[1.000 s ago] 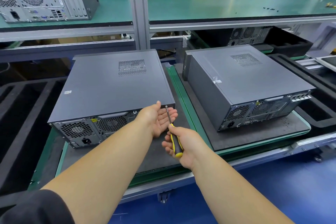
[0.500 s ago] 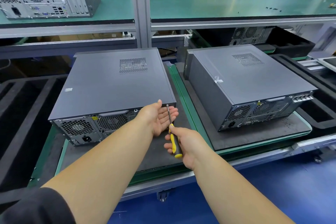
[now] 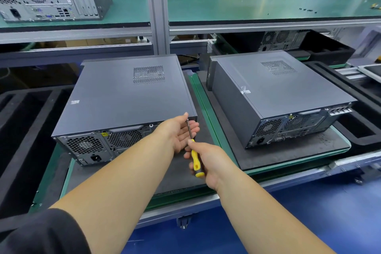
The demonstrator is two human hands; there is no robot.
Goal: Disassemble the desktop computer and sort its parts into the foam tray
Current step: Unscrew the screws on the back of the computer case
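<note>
right hand wrapped around the yellow handle of a screwdriver, holding it firmly. shaft running up and away from that grip, long axis nearly along the forearm's line, tip landing at the rear top right corner of the desktop computer, presumably on a cover screw, though too small to confirm. left hand just above and left of the grip, palm up with fingers relaxed and holding nothing, cupped beneath the tip against the case's rear edge, probably to catch the screw. case lying flat, stretching forward and left from the grip, rear panel facing back toward the wrists. cover on, so disassembly judged barely begun. next move turning on keeping the shaft square to the rear face; right hand the driver, left the nearer to the screw. foam tray far left of the grip, second computer off to the right.
</note>
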